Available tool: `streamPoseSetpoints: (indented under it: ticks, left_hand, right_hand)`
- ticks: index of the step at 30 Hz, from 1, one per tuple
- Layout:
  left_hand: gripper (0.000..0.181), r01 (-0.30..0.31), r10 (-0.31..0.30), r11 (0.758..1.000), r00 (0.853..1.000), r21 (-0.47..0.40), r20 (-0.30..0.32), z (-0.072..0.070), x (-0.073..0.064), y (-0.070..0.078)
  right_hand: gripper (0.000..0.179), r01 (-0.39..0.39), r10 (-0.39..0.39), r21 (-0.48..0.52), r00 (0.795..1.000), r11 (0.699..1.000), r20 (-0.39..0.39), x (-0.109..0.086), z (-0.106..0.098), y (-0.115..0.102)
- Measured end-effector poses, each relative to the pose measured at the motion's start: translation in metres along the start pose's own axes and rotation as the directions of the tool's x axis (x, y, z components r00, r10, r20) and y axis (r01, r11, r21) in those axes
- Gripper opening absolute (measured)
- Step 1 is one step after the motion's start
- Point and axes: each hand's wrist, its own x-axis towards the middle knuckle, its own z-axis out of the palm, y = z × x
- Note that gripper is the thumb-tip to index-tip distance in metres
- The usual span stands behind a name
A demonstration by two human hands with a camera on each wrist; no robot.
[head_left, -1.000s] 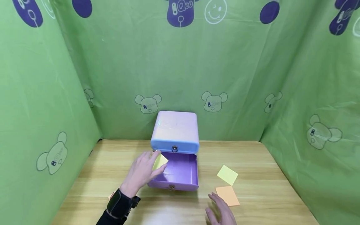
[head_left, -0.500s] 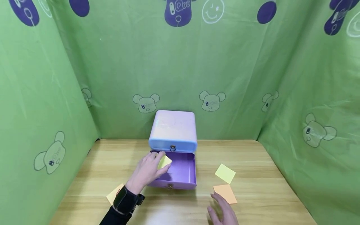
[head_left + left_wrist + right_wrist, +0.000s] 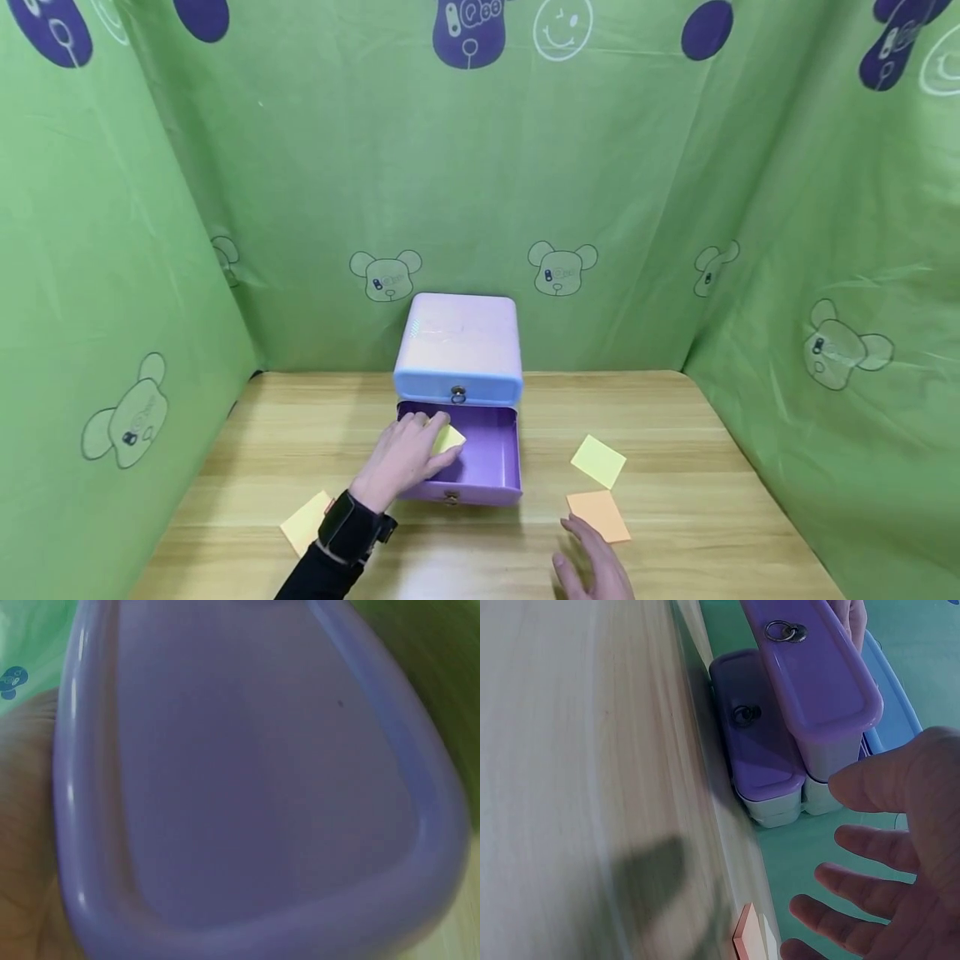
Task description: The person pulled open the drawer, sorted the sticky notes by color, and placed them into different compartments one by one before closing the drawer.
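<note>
My left hand (image 3: 408, 458) reaches over the left side of a pulled-out purple drawer (image 3: 495, 450). Between its thumb and fingers it grips a yellow sticky note pad (image 3: 452, 438), partly hidden by the hand. The drawer's front panel (image 3: 247, 780) fills the left wrist view, with part of the left hand (image 3: 26, 840) behind it. My right hand (image 3: 596, 562) hovers over the table at the front, fingers spread, holding nothing. Just beyond its fingertips lies an orange sticky note pad (image 3: 602, 517). A pale yellow pad (image 3: 598, 461) lies behind that one.
The drawer belongs to a small cabinet (image 3: 461, 333) with a blue top drawer (image 3: 457, 386). Below the open drawer, the right wrist view shows another purple drawer (image 3: 761, 742), pushed in. Another yellow pad (image 3: 303, 523) lies left, beside my forearm. Green cloth (image 3: 465, 167) encloses the table.
My left hand has moved right and slightly down with the yellow sticky note pad, further over the drawer. The pad on the left table now shows beside the forearm. My right hand stays nearly still.
</note>
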Motion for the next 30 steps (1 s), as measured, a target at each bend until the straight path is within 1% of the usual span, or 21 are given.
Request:
streamPoseSetpoints:
  ticks: [5, 10, 17, 24, 30]
  left_hand:
    - [0.045, 0.003, -0.003, 1.000, 0.998, -0.011, 0.059, 0.003, 0.004, 0.003]
    - [0.043, 0.002, 0.000, 1.000, 0.994, -0.016, 0.108, 0.003, 0.009, 0.006]
    - [0.042, 0.021, -0.017, 1.000, 0.984, -0.021, 0.179, 0.003, 0.010, 0.009]
    - [0.041, 0.024, -0.022, 1.000, 0.983, -0.006, 0.180, 0.004, 0.014, 0.011]
    - [0.040, 0.006, -0.008, 1.000, 0.985, 0.008, 0.172, 0.003, 0.014, 0.013]
  right_hand:
    - [0.049, 0.015, -0.015, -0.018, 1.000, 1.000, -0.024, -0.001, 0.000, 0.001]
    - [0.049, 0.020, -0.020, -0.010, 0.999, 1.000, -0.030, -0.001, -0.001, 0.001]
    - [0.048, 0.027, -0.027, -0.003, 0.998, 1.000, -0.048, -0.002, -0.002, 0.002]
    - [0.049, 0.057, -0.057, -0.001, 0.996, 0.998, -0.066, -0.001, -0.001, 0.006]
    - [0.048, 0.039, -0.040, -0.013, 0.997, 0.999, -0.066, -0.002, -0.002, 0.008]
